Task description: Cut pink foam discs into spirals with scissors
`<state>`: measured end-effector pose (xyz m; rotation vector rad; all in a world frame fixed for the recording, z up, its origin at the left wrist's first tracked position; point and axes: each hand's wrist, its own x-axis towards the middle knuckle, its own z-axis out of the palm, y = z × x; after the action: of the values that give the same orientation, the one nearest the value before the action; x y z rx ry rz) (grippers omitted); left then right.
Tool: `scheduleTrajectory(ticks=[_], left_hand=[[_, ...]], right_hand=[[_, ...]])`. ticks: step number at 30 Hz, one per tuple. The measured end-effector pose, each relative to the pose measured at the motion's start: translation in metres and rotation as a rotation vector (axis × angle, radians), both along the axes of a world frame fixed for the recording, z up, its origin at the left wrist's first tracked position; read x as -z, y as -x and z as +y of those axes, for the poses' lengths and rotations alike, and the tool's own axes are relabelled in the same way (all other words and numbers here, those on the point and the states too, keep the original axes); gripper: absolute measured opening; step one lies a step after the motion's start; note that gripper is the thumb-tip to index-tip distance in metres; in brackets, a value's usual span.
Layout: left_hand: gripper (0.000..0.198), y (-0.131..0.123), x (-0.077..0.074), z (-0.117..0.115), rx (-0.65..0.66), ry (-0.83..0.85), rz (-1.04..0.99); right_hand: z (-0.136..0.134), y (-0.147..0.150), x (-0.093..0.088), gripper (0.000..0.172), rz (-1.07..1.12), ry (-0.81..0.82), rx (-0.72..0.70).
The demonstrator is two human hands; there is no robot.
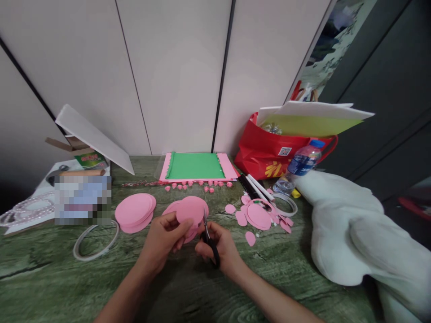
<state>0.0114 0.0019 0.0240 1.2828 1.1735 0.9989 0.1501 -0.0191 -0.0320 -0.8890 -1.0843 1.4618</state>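
My left hand is closed on a pink foam disc, holding it up over the green table. My right hand grips black-handled scissors, whose blades point up against the disc's right edge. Beneath the disc lie more pink discs. A stack of pink discs sits to the left of my hands. To the right lie small pink cut-outs and another pink disc.
Green and pink sheets lie at the back with small pink pieces in front. Tape rings, pens, a water bottle, a red bag and white cloth surround the work area.
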Motion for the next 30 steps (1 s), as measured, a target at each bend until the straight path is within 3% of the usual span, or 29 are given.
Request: scheduleTrajectory(ticks=[10,22,30], left_hand=[[0.027,-0.0028,-0.0047,-0.0004,-0.014,0.016,-0.155],[0.026,-0.0039,0.0008,-0.0019,-0.007,0.001,0.047],[0.026,-0.0024,0.0024,-0.0011,0.011,-0.007,0.068]], right_hand=[[-0.002,0.0018,0.0063,0.046,-0.026,0.023,-0.005],[-0.0033,0.0025,-0.0016,0.049,-0.001,-0.046,-0.026],[-0.0011,0.0004,-0.0016,0.053,0.007,-0.049,-0.032]])
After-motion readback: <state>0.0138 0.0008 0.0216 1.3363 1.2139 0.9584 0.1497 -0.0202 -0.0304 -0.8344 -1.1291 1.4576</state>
